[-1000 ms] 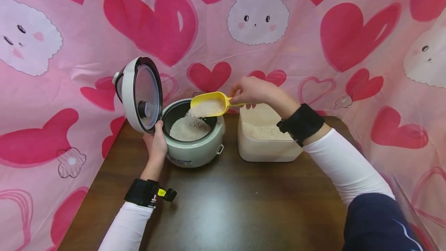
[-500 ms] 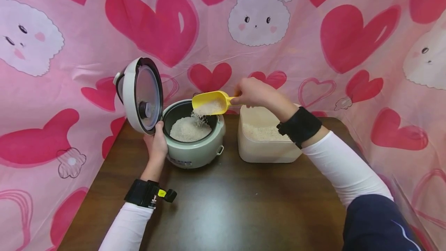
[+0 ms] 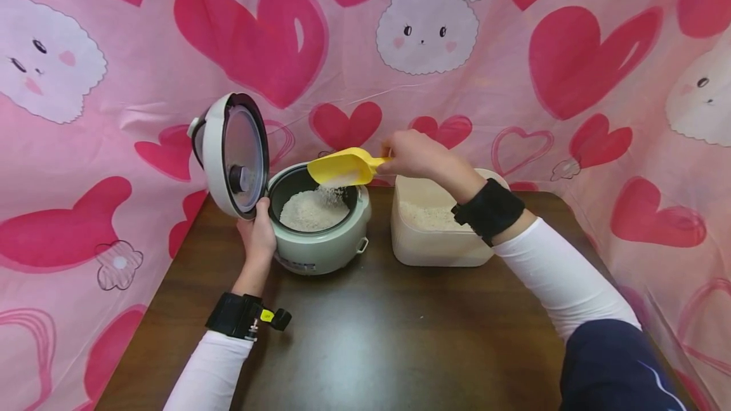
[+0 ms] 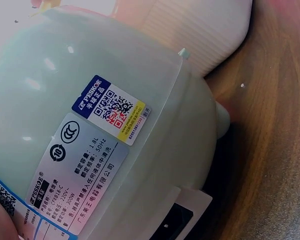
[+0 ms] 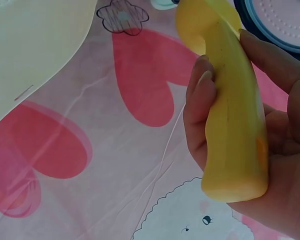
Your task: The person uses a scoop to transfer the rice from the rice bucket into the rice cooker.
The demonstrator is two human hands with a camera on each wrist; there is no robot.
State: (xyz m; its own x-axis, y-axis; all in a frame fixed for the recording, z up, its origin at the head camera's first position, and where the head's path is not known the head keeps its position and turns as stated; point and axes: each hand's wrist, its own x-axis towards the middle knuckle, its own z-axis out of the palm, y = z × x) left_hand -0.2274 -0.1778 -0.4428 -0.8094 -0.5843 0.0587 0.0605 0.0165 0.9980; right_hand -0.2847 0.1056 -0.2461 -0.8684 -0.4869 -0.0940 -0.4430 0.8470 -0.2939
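My right hand (image 3: 414,154) grips the handle of a yellow scoop (image 3: 341,165), tilted over the rice cooker (image 3: 322,252). Rice grains fall from the scoop onto the white rice (image 3: 311,211) heaped in the dark inner pot. The right wrist view shows fingers and thumb wrapped round the scoop's handle (image 5: 235,125). The cooker's lid (image 3: 216,151) stands raised on the left. My left hand (image 3: 258,233) holds the cooker's left side at the lid's foot, thumb up along the edge, other fingers mostly hidden. The left wrist view shows the cooker's labelled outer wall (image 4: 140,170).
A cream rice bin (image 3: 442,249) with rice inside stands right of the cooker, under my right forearm. Both stand on a dark wooden table (image 3: 400,341). A pink curtain (image 3: 348,37) with hearts and rabbits hangs behind.
The scoop has rolled over further, so its underside now shows more and less rice is visible in it. Rice keeps falling into the pot. My left hand has stayed in place.
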